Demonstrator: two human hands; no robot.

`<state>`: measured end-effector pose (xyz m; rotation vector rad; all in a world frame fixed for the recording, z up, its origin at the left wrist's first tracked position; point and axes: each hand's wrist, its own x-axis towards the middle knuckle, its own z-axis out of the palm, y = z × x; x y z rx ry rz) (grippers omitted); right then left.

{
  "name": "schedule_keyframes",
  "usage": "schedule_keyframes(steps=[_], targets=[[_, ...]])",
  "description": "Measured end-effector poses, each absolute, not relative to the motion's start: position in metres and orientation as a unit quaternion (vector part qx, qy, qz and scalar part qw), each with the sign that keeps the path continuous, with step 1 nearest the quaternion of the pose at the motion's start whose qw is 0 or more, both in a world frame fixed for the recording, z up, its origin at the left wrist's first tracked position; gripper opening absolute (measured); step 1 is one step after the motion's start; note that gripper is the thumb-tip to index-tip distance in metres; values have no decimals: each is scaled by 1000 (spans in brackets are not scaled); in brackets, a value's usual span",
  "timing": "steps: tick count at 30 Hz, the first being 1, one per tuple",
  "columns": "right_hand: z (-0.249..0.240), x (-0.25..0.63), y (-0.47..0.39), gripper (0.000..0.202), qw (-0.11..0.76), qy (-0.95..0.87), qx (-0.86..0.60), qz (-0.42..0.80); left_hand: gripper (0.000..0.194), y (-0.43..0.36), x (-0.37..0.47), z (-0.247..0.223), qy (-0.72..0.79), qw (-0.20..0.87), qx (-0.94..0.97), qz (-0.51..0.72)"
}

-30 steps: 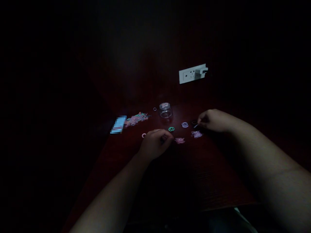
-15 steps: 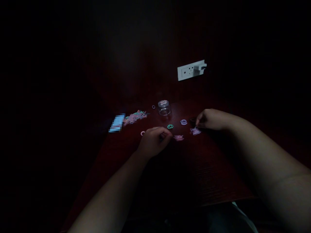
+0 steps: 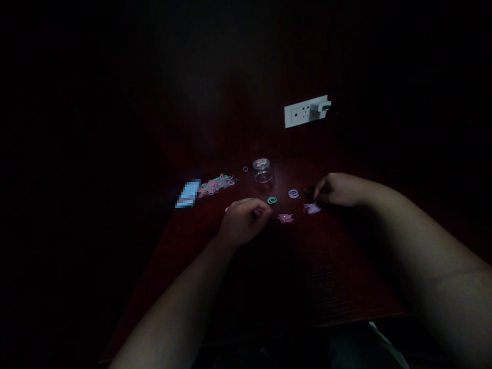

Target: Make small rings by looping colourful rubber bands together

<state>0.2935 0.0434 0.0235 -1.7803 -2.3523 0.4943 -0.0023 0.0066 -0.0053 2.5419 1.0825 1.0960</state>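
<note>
a small pile of thin lilac band-like strips (image 3: 312,208) lies on the dark red-brown glossy table (image 3: 292,277), right under the fingertips of the right hand (image 3: 337,188); they are drawn close together, but i cannot tell whether they pinch a strip. a small pile of thin pink strips (image 3: 285,218) lies just beside the left hand (image 3: 240,220), whose thumb and fingers curl near each other, their grip unclear. beyond sit flat green rings (image 3: 272,200), flat lilac rings (image 3: 293,193), a lidded clear round jar (image 3: 263,175) and a loose multicoloured heap of bands (image 3: 217,185).
</note>
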Motion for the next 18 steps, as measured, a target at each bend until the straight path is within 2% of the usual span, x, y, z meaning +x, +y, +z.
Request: schedule_keyframes(steps=[11,15,18], targets=[[17,297,48,19,83,-782,-596,166,13,18,-12,-6,408,50,824,389],[21,291,46,15,121,-763,-623,124,25,40,-45,0,493,-8,723,484],[25,282,42,15,174,-752,-630,85,30,59,-77,-2,564,-2,618,548]])
